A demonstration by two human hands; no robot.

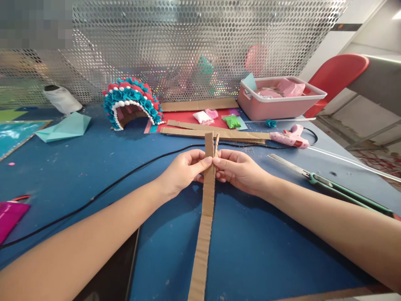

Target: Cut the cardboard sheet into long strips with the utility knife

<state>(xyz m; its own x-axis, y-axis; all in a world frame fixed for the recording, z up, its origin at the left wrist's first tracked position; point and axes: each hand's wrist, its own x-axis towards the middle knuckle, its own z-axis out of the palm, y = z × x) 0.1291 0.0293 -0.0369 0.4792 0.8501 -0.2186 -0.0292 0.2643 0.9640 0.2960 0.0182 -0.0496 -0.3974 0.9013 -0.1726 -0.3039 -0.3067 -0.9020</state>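
A long cardboard strip point(204, 225) runs from the front edge of the view up to my two hands over the blue table. My left hand point(189, 169) pinches it from the left near its far end, thumb on top. From the right, my right hand point(236, 167) pinches at the same spot, its thumb close to the left one. A narrow strip edge point(216, 144) stands up between the hands, slightly apart from the wider face; whether it is a second piece or a peeled layer I cannot tell. The fingers under the strip are partly hidden.
Behind my hands lie more cardboard strips point(188, 131) and a pink glue gun point(291, 136). A utility knife point(328, 184) with its blade out rests near my right forearm. A black cable point(125, 177) crosses the table. Further back stand a decorated arch point(131, 98) and a pink basket point(278, 106).
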